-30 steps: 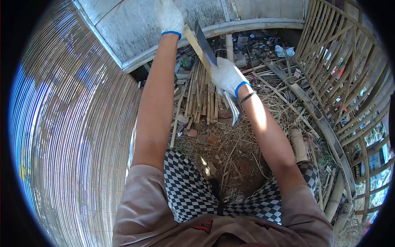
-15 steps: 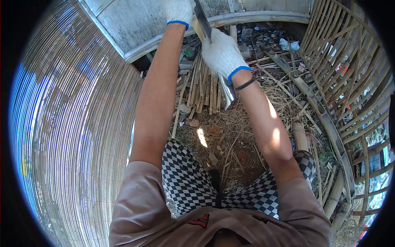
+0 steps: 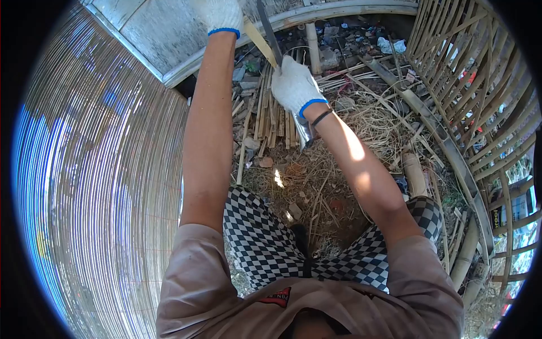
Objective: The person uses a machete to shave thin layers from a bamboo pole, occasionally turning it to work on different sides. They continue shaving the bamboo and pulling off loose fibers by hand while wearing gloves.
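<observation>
My left hand (image 3: 219, 14), in a white knit glove with a blue cuff, is at the top edge, its fingers partly cut off by the frame. A pale bamboo strip (image 3: 259, 40) runs from this glove down to my right hand (image 3: 296, 85), which wears the same kind of glove. The right fingers are closed round a long knife (image 3: 266, 25), its dark blade pointing up and away, beside the strip. A shiny silvery piece (image 3: 303, 133) sticks out below the right glove. Under my right hand lies a bundle of split bamboo strips (image 3: 268, 118) on the ground.
Ahead is a pale panel wall (image 3: 169, 34) with a bamboo rail along its foot. A slatted bamboo screen (image 3: 107, 169) stands at left, a curved bamboo lattice (image 3: 480, 85) at right. Shavings (image 3: 372, 121), rubble and a bamboo pole piece (image 3: 414, 175) litter the ground.
Both hands have shifted left in view, with the knife. The bamboo strip now shows apart from the blade's upper part, slanting more to the left.
</observation>
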`<action>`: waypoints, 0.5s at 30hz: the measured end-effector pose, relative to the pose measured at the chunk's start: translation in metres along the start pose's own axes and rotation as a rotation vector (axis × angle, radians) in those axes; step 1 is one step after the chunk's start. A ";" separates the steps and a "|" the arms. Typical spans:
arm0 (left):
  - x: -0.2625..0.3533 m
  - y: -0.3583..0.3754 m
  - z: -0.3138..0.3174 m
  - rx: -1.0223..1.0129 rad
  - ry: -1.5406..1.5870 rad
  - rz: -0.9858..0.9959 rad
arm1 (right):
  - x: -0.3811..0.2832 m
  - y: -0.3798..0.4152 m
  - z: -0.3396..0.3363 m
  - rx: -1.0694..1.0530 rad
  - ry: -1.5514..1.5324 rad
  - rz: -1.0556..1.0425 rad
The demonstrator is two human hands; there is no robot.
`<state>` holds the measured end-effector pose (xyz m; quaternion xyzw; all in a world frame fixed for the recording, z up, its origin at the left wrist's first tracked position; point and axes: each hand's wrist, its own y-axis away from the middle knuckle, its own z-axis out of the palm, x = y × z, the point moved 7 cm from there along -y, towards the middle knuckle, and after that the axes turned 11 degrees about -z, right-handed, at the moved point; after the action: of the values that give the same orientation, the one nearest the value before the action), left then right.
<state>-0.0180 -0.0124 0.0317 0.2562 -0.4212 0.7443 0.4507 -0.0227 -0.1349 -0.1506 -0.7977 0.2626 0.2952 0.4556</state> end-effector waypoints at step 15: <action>0.044 0.013 -0.036 0.330 -0.325 0.353 | 0.042 0.023 0.060 -0.029 -0.084 0.055</action>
<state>-0.0500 0.0356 0.0411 0.3646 -0.3989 0.8189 0.1931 -0.0236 -0.0986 -0.2183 -0.7835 0.2606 0.3446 0.4467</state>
